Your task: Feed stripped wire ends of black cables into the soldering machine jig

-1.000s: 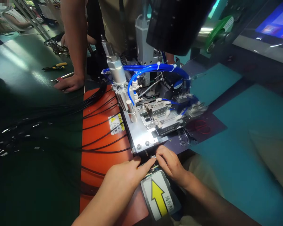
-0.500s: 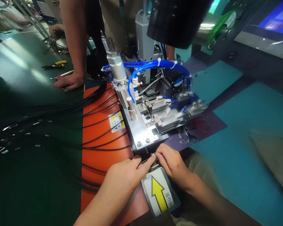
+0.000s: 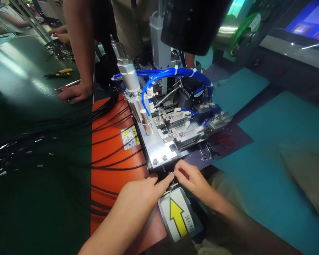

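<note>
Your left hand (image 3: 142, 194) and your right hand (image 3: 192, 179) meet at the near edge of the metal plate (image 3: 159, 148). Both pinch the thin wires (image 3: 172, 186) between finger and thumb. The wires sit just past the yellow arrow sticker (image 3: 177, 216), right by the plate. Since a moment ago your hands have hardly moved, only a tiny bit toward the plate. So the wire ends are still held at the same spot. Far to the left, another person's hand (image 3: 76, 92) rests flat beyond the orange mat (image 3: 108, 177).

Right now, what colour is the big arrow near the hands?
Yellow arrow, black-edged; head view shows it.
</note>
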The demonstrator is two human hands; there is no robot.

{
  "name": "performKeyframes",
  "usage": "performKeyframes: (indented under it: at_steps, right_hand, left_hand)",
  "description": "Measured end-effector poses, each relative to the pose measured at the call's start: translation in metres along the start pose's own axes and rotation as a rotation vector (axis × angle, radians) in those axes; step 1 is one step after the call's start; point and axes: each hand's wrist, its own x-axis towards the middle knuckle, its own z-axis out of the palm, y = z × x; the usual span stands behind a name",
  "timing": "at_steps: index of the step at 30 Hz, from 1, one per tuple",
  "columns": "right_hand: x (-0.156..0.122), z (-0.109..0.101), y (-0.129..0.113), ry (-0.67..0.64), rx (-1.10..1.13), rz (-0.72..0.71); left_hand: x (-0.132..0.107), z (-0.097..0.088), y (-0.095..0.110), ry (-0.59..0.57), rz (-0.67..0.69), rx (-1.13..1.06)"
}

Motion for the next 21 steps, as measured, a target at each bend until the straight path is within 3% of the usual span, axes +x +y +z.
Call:
performKeyframes:
  at_steps: [3, 7, 10, 12, 14, 16, 18, 21]
  right_hand:
    - [0.000, 0.001, 0.004, 0.004, 0.002, -0.040]
    - [0.007, -0.001, 0.003, -0.070, 0.031, 0.009]
    - [0.011, -0.006, -0.001, -0.133, 0.066, 0.047]
    - [0.011, -0.008, -0.002, -0.155, 0.101, 0.072]
    - [0.009, -0.009, -0.002, -0.166, 0.142, 0.102]
    - [0.007, -0.008, -0.001, -0.165, 0.179, 0.134]
    - [0.005, -0.007, 0.000, -0.159, 0.209, 0.162]
    - [0.005, -0.006, 0.001, -0.153, 0.244, 0.187]
  left_hand:
    - [0.000, -0.003, -0.001, 0.047, 0.013, -0.026]
    - [0.000, -0.002, -0.002, 0.079, 0.046, -0.055]
    - [-0.005, 0.008, -0.002, 0.138, 0.040, -0.011]
    - [-0.012, 0.019, -0.004, 0.252, 0.009, -0.040]
    - [-0.020, 0.030, -0.007, 0.419, -0.037, -0.216]
    - [-0.026, 0.037, -0.009, 0.508, -0.064, -0.461]
    - [-0.030, 0.039, -0.011, 0.494, -0.064, -0.630]
    - [-0.031, 0.037, -0.012, 0.479, -0.029, -0.697]
